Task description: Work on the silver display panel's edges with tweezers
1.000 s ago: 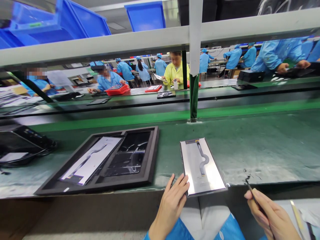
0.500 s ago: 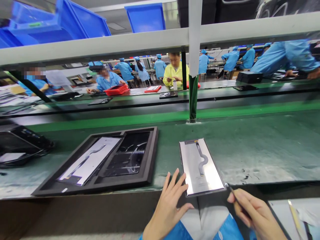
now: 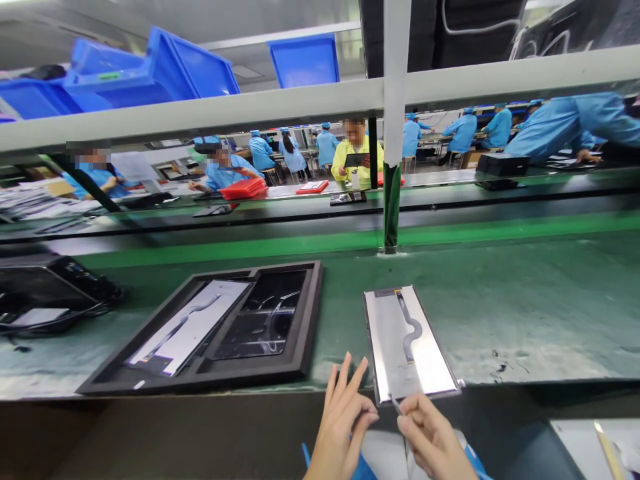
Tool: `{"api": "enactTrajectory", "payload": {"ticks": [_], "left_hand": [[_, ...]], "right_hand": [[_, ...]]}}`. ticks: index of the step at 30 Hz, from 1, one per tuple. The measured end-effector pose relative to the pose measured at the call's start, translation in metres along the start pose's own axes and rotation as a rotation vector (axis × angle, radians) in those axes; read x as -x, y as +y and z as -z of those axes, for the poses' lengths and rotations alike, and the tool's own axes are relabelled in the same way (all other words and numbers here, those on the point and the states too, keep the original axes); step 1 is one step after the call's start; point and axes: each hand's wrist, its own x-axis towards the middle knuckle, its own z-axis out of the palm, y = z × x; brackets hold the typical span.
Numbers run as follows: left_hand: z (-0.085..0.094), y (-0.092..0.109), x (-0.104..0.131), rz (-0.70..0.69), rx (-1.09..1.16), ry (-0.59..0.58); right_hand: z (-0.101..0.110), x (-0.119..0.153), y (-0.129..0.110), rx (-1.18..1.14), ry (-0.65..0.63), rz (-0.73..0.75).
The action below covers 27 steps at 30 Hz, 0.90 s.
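An LCD panel (image 3: 387,347) lies silver back up at the bench's front edge, with a wavy grey flex cable (image 3: 413,328) along it. My left hand (image 3: 343,420) is at the panel's lower left corner, thumb and index finger pinched together, the other fingers stretched out. Whatever the pinch holds is too small to make out. My right hand (image 3: 433,437) grips a thin pointed tool that looks like tweezers (image 3: 397,405). Its tip is at the panel's lower edge, close to my left fingertips.
To the left, a black foam tray (image 3: 313,320) holds another silver-backed panel (image 3: 187,327) and a dark glossy screen (image 3: 265,320). A black device with cables (image 3: 45,293) stands far left. A post (image 3: 391,207) rises behind the panel. Co-workers sit beyond the conveyor.
My right hand has moved left with the tool, from the panel's lower right corner to its lower left. My left hand has drawn its thumb and index finger together.
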Motion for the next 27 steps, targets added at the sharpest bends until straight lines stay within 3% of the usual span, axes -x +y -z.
{"api": "enactTrajectory", "payload": {"ticks": [3,6,10,18,23,27], "left_hand": [[0.001,0.002,-0.008,-0.025,0.032,-0.033],[0.003,0.001,-0.024,-0.046,0.055,-0.083],[0.001,-0.007,-0.036,-0.007,0.078,-0.126],[-0.008,-0.007,-0.004,-0.038,-0.073,-0.028],[-0.011,0.005,-0.013,-0.115,-0.086,0.016],[-0.004,0.0,-0.036,-0.228,-0.053,-0.061]], "right_hand": [[0.0,0.003,0.02,0.172,-0.031,0.03],[0.005,0.001,0.023,0.279,-0.064,0.043],[0.006,-0.006,0.018,0.194,-0.093,0.033],[-0.006,-0.012,0.035,-0.11,-0.134,-0.04],[-0.002,-0.008,0.037,0.065,-0.067,0.035],[0.0,-0.004,0.03,0.276,-0.028,0.151]]}}
